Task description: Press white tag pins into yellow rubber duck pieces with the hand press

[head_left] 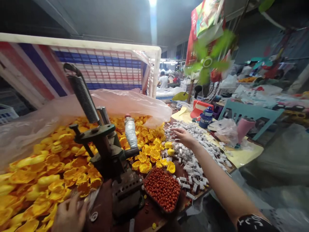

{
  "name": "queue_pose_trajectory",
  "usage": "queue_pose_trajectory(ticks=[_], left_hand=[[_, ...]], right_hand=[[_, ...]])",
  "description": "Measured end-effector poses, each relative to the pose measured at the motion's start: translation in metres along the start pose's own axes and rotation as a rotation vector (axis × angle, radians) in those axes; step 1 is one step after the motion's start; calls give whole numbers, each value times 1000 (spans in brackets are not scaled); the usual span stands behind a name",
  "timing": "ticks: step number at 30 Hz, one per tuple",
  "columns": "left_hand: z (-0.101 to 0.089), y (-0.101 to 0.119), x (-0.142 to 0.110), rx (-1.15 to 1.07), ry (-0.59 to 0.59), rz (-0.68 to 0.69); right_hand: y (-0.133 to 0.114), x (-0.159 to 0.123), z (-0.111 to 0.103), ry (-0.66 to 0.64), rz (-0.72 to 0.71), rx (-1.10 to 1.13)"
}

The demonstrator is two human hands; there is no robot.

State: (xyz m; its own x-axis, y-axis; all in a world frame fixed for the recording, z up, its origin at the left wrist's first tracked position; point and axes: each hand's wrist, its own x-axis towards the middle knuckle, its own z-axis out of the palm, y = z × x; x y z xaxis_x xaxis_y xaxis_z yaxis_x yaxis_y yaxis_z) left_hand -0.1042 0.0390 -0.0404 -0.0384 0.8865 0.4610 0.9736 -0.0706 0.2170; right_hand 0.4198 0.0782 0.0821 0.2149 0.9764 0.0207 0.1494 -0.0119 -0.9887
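My right hand (183, 136) reaches out over a heap of small white plastic parts (196, 151) on the table, fingers spread, holding nothing I can make out. My left hand (69, 215) rests low at the near edge of a big pile of yellow plastic pieces (53, 167), fingers curled among them; whether it grips one is unclear. Between the hands stands a dark hand press (113, 161) with a coil spring (83, 93) and a tape-wrapped lever handle (130, 131). A tray of small red beads (162, 188) sits just right of the press.
A clear plastic sheet (116, 103) lines a striped crate wall (96, 69) behind the yellow pile. A green fan (207, 61), a blue bottle (206, 117), a teal chair (251, 112) and bags lie to the right. A person (164, 80) stands far back.
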Motion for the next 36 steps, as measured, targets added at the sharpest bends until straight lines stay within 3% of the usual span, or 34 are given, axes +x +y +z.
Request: queue_pose_trajectory(ticks=[1,3,6,8,11,14,17,19,21,23,26,28,30,33,36], left_hand=[[-5,3,1,92,33,-15],[-15,11,5,225,-16,-20],[-21,26,14,135,-222,-9],[-20,33,19,27,-232,-39],[-20,38,19,-148,-188,-85],[-26,49,7,-328,-56,-108],[-36,76,-20,-525,112,-104],[-42,98,-43,-682,128,-93],[-49,116,-62,-888,19,-125],[-57,125,-74,-1161,-207,-202],[-73,120,-78,-1591,-602,-351],[-80,114,-75,-1701,-702,-426],[-82,112,-73,-1635,-612,-434],[-77,120,-73,-1450,-370,-305],[-72,132,-79,-1213,-226,-91]], right_hand=[[-1,-7,3,-39,9,113],[-2,-21,13,-93,35,336],[1,-45,35,-115,96,433],[2,-62,51,-128,156,404],[2,-91,75,-165,253,394],[1,-121,107,-259,327,407],[2,-150,150,-352,362,433],[5,-166,180,-393,374,473],[8,-178,205,-390,355,507],[11,-184,218,-337,302,522],[11,-184,217,-291,235,506],[8,-183,208,-308,237,515],[4,-185,200,-327,225,545],[-1,-196,196,-387,130,472],[-2,-211,200,-407,-132,192]])
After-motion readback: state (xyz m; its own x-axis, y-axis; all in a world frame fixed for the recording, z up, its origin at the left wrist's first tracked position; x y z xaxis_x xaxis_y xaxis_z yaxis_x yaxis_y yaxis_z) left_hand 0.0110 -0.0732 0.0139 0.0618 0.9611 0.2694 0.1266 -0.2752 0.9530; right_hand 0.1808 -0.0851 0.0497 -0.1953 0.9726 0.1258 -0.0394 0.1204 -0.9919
